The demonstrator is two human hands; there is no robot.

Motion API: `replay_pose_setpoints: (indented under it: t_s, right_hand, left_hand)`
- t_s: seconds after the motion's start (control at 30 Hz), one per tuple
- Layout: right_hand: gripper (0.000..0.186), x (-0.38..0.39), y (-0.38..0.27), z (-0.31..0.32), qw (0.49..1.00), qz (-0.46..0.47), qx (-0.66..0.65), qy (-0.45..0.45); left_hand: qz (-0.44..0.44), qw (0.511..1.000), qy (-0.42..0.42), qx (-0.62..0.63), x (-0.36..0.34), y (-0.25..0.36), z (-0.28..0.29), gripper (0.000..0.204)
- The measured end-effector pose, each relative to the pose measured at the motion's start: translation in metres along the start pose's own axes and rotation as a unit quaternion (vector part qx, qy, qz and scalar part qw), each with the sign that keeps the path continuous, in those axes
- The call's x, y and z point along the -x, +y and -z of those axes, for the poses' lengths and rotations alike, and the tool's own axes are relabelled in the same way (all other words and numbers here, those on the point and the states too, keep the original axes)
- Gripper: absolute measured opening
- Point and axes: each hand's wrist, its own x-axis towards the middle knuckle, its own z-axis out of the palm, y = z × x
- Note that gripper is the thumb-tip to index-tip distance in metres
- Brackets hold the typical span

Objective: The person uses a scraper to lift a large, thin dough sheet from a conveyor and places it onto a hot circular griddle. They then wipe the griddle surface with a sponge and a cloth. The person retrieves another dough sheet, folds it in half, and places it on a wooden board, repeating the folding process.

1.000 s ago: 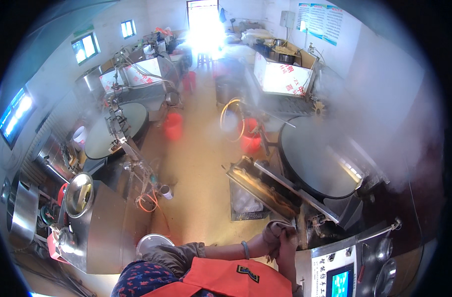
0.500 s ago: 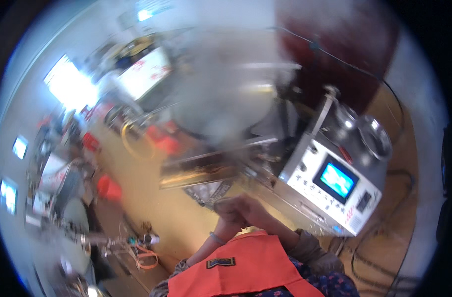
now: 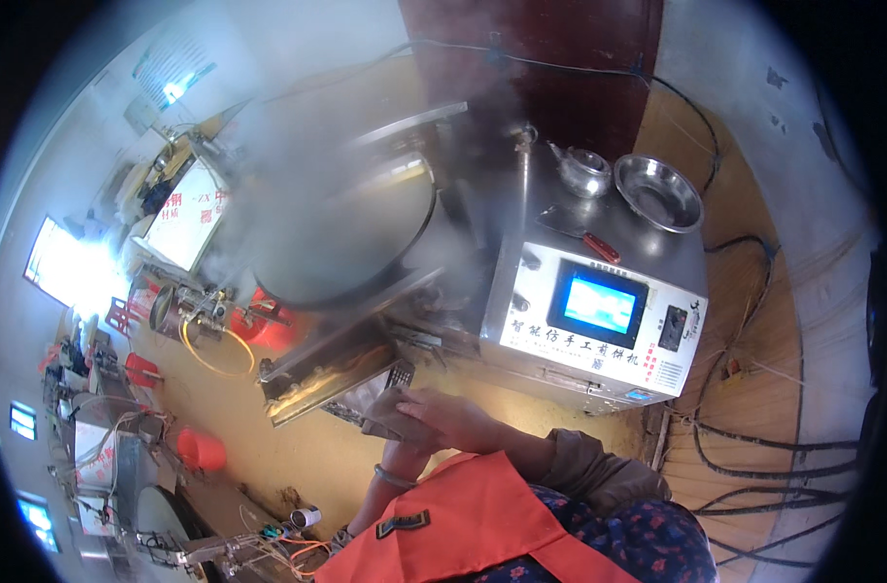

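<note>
My two hands are together in front of my orange apron (image 3: pixel 434 515). A small greyish-brown piece, limp and cloth-like (image 3: pixel 393 416), sits between them. My right hand (image 3: pixel 455 418) closes over it from the right. My left hand (image 3: pixel 405 455), with a bracelet at the wrist, is beneath, its fingers mostly hidden. Beyond my hands a large round griddle (image 3: pixel 341 238) gives off steam, with a metal tray (image 3: pixel 332 374) at its near edge. To the right stands a white control box (image 3: pixel 599 330) with a lit blue screen.
On the steel top beside the griddle are a small metal kettle (image 3: pixel 584 175), a steel bowl (image 3: pixel 657 194) and a red-handled scraper (image 3: pixel 601 247). Black cables (image 3: pixel 784 447) run along the right. Red buckets (image 3: pixel 201 449) and another griddle machine (image 3: pixel 162 515) stand at the left.
My view has turned, so the griddle and control box sit farther left. The greyish-brown piece now shows between my hands, which stay together. The picture is sharper.
</note>
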Motion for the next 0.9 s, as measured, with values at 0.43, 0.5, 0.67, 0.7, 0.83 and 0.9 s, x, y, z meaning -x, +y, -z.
replay_pose_setpoints:
  t_s: [0.43, 0.5, 0.67, 0.7, 0.83, 0.9]
  right_hand:
    - [0.036, -0.014, -0.006, 0.024, 0.616, -0.401, -0.655, 0.175]
    - [0.035, -0.014, -0.008, 0.023, 0.614, -0.397, -0.673, 0.110]
    - [0.030, -0.014, -0.008, 0.005, 0.844, -0.295, -0.446, 0.042]
    - [0.029, -0.014, -0.007, 0.001, 0.871, -0.273, -0.404, 0.065]
    - [0.035, -0.007, 0.005, -0.004, 0.955, -0.203, -0.202, 0.073]
    - [0.037, -0.001, 0.010, -0.004, 0.968, -0.195, -0.145, 0.066]
  left_hand:
    - [-0.080, 0.955, 0.112, -0.264, -0.001, 0.068, 0.003, 0.044]
    - [-0.100, 0.972, 0.129, -0.167, -0.002, 0.069, -0.001, 0.041]
    - [0.133, 0.979, 0.080, 0.131, -0.005, 0.067, 0.001, 0.022]
    - [0.142, 0.979, 0.067, 0.127, -0.004, 0.067, 0.003, 0.014]
    - [0.203, 0.972, -0.014, 0.114, -0.002, 0.071, 0.013, 0.016]
    - [0.230, 0.966, -0.033, 0.116, 0.000, 0.074, 0.017, 0.018]
